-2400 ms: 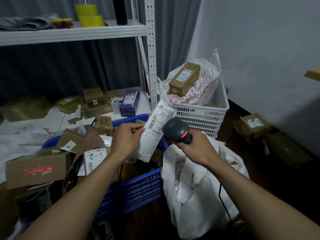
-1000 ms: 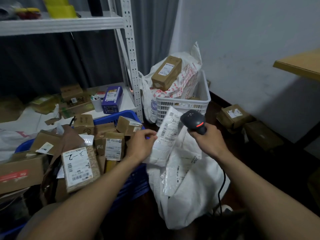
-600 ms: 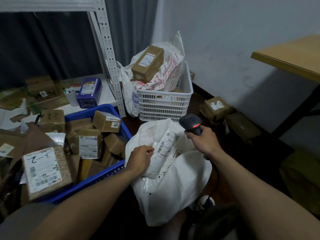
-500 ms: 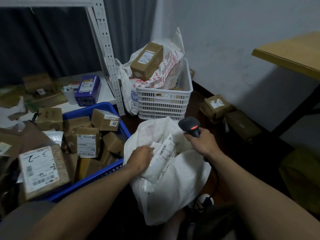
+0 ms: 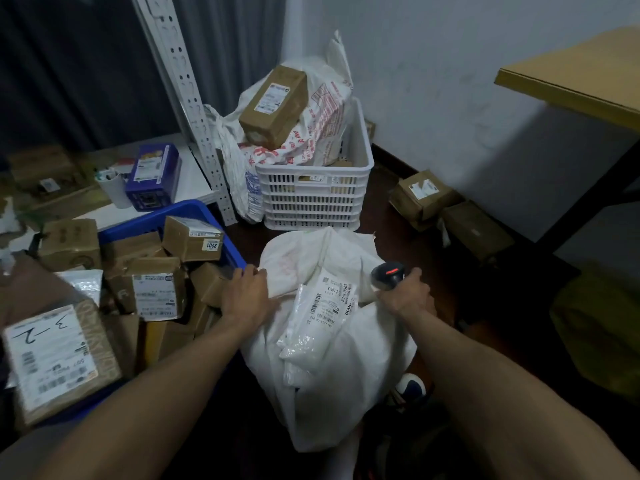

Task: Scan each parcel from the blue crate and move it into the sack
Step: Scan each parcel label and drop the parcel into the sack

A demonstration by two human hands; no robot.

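Open floor (image 5: 408,220): dark strip between sack and white basket (image 5: 311,195). Table edge (image 5: 568,95) overhangs far right. Blue crate (image 5: 194,206) on the left is packed with cardboard boxes (image 5: 156,289), its rim touching the sack (image 5: 346,393). Basket holds bags with a brown box on top. Sack mouth is open, white labelled parcel (image 5: 322,313) lying inside on top. Left hand (image 5: 246,296) rests on the sack's left rim, fingers loose, holding nothing. Right hand (image 5: 408,296) is wrapped round the scanner (image 5: 388,273).

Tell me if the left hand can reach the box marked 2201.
Probably yes: the left hand rests at the rim of the crate, and the box lies uncovered on top nearby.
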